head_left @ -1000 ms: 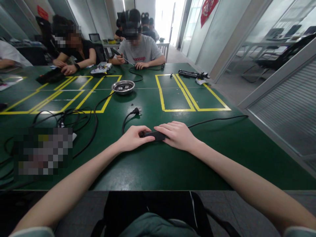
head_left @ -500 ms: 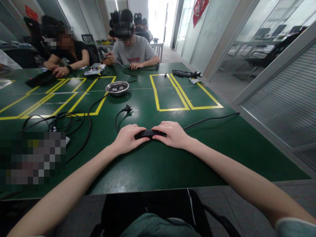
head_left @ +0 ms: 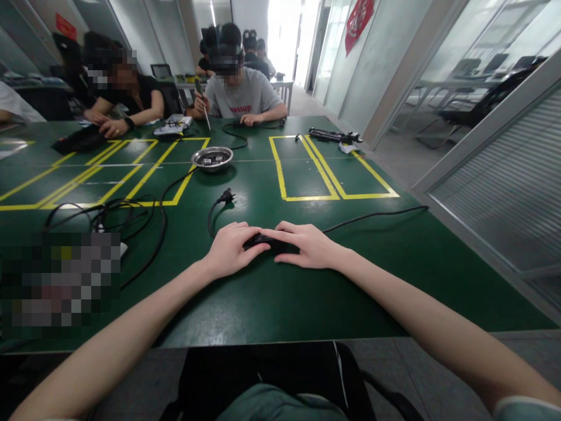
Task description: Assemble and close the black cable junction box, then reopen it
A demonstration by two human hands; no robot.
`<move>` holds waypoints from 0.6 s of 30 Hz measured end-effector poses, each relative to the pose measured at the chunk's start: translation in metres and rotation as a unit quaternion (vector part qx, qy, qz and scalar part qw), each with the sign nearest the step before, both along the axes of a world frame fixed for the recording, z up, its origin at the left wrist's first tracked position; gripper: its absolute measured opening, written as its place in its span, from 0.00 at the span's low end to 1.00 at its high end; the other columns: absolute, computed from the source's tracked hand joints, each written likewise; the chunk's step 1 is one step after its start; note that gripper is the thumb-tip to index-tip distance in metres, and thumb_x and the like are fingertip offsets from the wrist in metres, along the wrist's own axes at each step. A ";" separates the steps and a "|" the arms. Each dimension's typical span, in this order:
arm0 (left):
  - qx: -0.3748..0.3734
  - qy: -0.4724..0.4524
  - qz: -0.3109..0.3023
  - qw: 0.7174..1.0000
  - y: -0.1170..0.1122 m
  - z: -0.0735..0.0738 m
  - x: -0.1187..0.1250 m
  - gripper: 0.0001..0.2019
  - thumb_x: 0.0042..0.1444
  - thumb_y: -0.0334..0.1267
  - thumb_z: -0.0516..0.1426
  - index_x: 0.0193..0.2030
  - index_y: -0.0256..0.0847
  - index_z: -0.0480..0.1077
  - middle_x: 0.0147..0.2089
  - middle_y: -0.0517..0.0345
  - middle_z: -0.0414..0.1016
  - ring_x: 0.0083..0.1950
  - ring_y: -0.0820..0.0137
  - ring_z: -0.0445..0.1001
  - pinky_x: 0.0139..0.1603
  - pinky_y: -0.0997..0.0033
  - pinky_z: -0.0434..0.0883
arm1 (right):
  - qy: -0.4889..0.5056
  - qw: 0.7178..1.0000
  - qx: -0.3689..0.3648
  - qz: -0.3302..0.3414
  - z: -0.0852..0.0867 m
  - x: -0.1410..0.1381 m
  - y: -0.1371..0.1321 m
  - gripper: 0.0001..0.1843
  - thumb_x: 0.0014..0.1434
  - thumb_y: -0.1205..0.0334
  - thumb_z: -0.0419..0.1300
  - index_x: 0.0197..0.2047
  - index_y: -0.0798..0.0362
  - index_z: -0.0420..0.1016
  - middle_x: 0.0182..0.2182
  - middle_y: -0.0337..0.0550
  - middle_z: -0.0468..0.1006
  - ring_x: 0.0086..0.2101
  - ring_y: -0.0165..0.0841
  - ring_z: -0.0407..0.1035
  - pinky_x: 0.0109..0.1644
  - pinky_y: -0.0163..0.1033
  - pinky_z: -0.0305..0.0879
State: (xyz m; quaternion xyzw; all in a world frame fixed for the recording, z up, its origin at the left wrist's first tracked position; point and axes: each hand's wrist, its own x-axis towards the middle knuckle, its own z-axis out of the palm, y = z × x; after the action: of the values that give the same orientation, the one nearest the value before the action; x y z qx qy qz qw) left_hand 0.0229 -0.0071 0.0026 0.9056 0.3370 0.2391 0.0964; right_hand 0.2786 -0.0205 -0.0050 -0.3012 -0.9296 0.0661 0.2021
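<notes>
Handling a black unit (head_left: 256, 239) with both hands, low over the near middle of the bench (head_left: 280, 310); can't tell if it's resting or just lifted. Left hand (head_left: 230, 248) has the left end pinched, thumb near side, fingers far side. Right hand (head_left: 313, 245) has a wide grip: forefinger laid over the top, thumb standing off toward the near edge. Can't see what the other right fingers touch.

Step in hand reads as working the unit by its two ends, left as anchor. Next move calls for a steady left pinch and a firmer right hold, I'd say.

Plug (head_left: 228, 196) lies just beyond the left hand, its cord (head_left: 211, 217) running back behind that hand. Cable (head_left: 377, 213) goes from behind the right hand to the right edge. Joins to the unit are hidden.

Farther out: metal bowl (head_left: 213, 168) with small parts (head_left: 214, 159), yellow tape (head_left: 309, 198), coiled leads (head_left: 120, 213) on the left. Across, a co-worker's hand (head_left: 200, 105) holds a thin tool (head_left: 207, 118).
</notes>
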 end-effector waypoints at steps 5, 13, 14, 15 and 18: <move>-0.026 -0.021 0.007 0.999 0.002 -0.002 -0.001 0.19 0.71 0.46 0.55 0.60 0.39 0.76 0.45 0.49 0.83 0.46 0.61 0.79 0.53 0.57 0.73 | -0.039 0.998 0.025 -0.042 -0.003 0.006 0.004 0.29 0.72 0.53 0.56 0.74 0.43 0.63 0.48 0.47 0.77 0.36 0.37 0.76 0.39 0.41 0.74; 0.049 -0.055 0.024 0.997 0.004 -0.003 -0.006 0.20 0.71 0.40 0.53 0.68 0.46 0.69 0.67 0.46 0.74 0.69 0.55 0.69 0.73 0.40 0.57 | 0.148 0.897 0.061 -0.411 0.003 0.077 0.042 0.30 0.66 0.55 0.57 0.70 0.52 0.67 0.60 0.55 0.77 0.54 0.51 0.74 0.54 0.52 0.73; 0.042 -0.053 0.012 0.998 0.003 -0.003 -0.005 0.20 0.71 0.40 0.54 0.67 0.45 0.70 0.67 0.46 0.75 0.69 0.55 0.70 0.73 0.40 0.58 | 0.155 0.872 0.062 -0.460 0.006 0.088 0.045 0.31 0.66 0.55 0.56 0.70 0.53 0.66 0.61 0.57 0.76 0.55 0.51 0.74 0.56 0.53 0.72; 0.034 -0.053 -0.003 0.998 0.002 -0.004 -0.004 0.20 0.71 0.40 0.54 0.67 0.44 0.70 0.66 0.46 0.76 0.68 0.55 0.71 0.72 0.41 0.60 | 0.160 0.847 0.060 -0.504 0.008 0.100 0.048 0.32 0.66 0.54 0.55 0.71 0.54 0.65 0.61 0.57 0.76 0.55 0.52 0.74 0.57 0.54 0.71; 0.014 -0.070 -0.034 0.997 0.001 -0.005 -0.002 0.19 0.71 0.40 0.54 0.66 0.43 0.70 0.64 0.46 0.77 0.66 0.57 0.72 0.70 0.45 0.65 | 0.162 0.782 0.048 -0.600 0.007 0.128 0.052 0.34 0.66 0.53 0.54 0.72 0.55 0.63 0.59 0.59 0.77 0.54 0.55 0.74 0.56 0.56 0.70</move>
State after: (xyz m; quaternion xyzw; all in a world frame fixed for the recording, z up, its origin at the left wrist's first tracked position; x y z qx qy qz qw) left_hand 0.0207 -0.0062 -0.0023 0.8987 0.2952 0.3031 0.1156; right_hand 0.4068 0.0314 0.0018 -0.7729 -0.5165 -0.0653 0.3628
